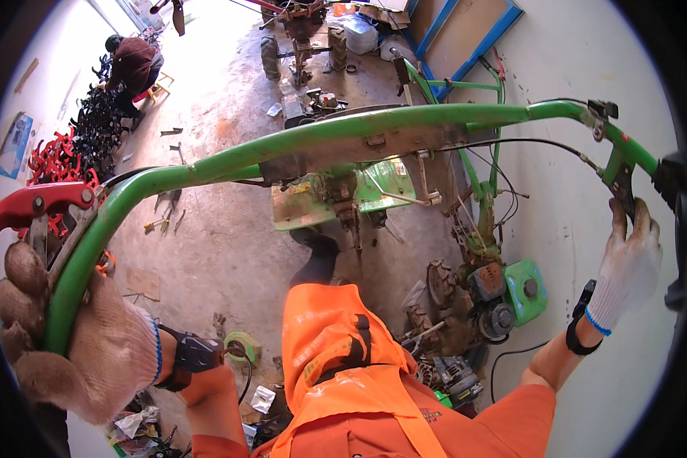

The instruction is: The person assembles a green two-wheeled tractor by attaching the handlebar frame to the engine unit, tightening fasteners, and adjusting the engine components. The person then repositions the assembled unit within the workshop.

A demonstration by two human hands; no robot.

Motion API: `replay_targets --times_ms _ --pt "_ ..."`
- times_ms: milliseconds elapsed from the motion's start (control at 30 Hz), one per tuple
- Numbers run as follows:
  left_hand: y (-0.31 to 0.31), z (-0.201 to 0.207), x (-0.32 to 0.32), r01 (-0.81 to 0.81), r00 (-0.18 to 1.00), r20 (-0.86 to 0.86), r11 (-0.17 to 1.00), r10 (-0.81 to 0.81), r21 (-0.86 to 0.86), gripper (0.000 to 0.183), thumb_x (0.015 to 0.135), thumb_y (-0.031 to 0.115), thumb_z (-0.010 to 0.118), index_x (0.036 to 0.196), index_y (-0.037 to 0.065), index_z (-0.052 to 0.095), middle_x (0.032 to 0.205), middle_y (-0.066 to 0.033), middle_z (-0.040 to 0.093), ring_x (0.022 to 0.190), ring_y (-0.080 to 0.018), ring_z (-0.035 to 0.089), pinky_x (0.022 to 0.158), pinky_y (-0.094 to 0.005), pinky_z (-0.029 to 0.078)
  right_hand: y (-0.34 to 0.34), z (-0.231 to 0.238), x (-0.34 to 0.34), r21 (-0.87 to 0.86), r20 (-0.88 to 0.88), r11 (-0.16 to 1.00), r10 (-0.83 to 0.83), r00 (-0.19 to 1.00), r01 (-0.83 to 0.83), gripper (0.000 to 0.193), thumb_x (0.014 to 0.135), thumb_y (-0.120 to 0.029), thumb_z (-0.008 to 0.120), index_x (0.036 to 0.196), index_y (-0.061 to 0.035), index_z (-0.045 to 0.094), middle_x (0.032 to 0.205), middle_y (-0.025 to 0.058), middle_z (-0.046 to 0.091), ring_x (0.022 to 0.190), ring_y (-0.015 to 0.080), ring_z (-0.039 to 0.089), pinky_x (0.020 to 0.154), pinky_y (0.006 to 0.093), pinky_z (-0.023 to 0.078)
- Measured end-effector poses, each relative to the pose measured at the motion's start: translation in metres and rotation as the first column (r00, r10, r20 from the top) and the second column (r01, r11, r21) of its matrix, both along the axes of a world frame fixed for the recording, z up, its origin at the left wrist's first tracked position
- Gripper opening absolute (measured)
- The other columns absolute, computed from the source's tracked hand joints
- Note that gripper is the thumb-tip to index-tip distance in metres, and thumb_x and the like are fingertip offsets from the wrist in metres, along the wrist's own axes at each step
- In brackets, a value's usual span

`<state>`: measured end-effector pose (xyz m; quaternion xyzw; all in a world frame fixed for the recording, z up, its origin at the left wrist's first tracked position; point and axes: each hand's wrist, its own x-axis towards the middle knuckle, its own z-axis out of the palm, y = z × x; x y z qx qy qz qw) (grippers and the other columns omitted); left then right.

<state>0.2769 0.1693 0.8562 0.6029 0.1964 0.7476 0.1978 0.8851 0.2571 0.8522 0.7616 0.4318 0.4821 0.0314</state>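
Observation:
A green handlebar [343, 136] of a walk-behind tiller spans the view in front of me. My left hand [103, 340], in a soiled knit glove, is closed around its left end, beside a red lever [34, 202]. On the right, my right hand [630, 256], also gloved, has its thumb and fingers pinching the lower end of a dark lever [623, 187] under the bar's right end. A black cable [527, 142] runs toward that lever. Below the bar's middle are green fender plates [301, 204], and my dark shoe [317, 256] is close to them.
Another green machine [485, 252] with an engine and green tank [525, 288] stands along the right wall. A red machine [301, 30] is ahead. At far left a person [135, 65] bends beside piled black and red parts [53, 164]. Tools [160, 221] lie on the floor.

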Motion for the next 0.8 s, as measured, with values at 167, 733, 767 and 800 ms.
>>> replay_targets --times_ms 167,733,767,800 --pt "-0.023 -0.015 0.014 -0.052 0.994 0.098 0.997 0.046 0.059 0.032 0.103 0.029 0.069 0.102 -0.001 0.059 0.107 -0.0247 0.048 0.115 -0.0463 0.05 0.109 -0.0755 0.049 -0.037 -0.013 -0.003 0.002 -0.056 1.0 -0.026 0.998 0.026 0.047 0.104 -0.065 0.067 0.135 -0.0303 0.074 0.12 -0.0003 0.078 0.092 0.0304 0.075 0.073 0.0453 0.059" --pt "-0.014 -0.024 0.031 -0.379 0.926 0.072 0.913 0.372 0.15 0.04 0.093 0.031 0.071 0.082 0.017 0.035 0.086 -0.002 0.029 0.086 -0.0246 0.034 0.08 -0.0435 0.041 -0.086 -0.017 -0.035 0.01 -0.144 1.0 0.025 0.989 -0.023 0.044 0.106 -0.053 0.07 0.138 -0.0226 0.07 0.121 0.0044 0.074 0.098 0.0314 0.072 0.077 0.0467 0.06" --pt "-0.015 -0.024 0.033 -0.341 0.94 0.03 0.928 0.34 0.151 0.037 0.096 0.032 0.069 0.086 0.015 0.037 0.088 -0.0033 0.031 0.087 -0.025 0.035 0.077 -0.0401 0.041 -0.085 -0.017 -0.032 -0.006 -0.144 0.999 0.037 0.989 -0.038 0.043 0.106 -0.052 0.071 0.137 -0.0219 0.07 0.12 0.0052 0.074 0.098 0.032 0.072 0.078 0.047 0.06" --pt "-0.016 -0.024 0.036 -0.334 0.94 -0.007 0.925 0.341 0.182 0.037 0.098 0.033 0.069 0.087 0.015 0.038 0.089 -0.0036 0.031 0.088 -0.0251 0.035 0.077 -0.0395 0.041 -0.083 -0.018 -0.029 0.007 -0.133 0.996 0.089 0.987 -0.088 0.043 0.106 -0.05 0.072 0.137 -0.0211 0.071 0.119 0.0059 0.074 0.098 0.0325 0.072 0.079 0.0473 0.06"
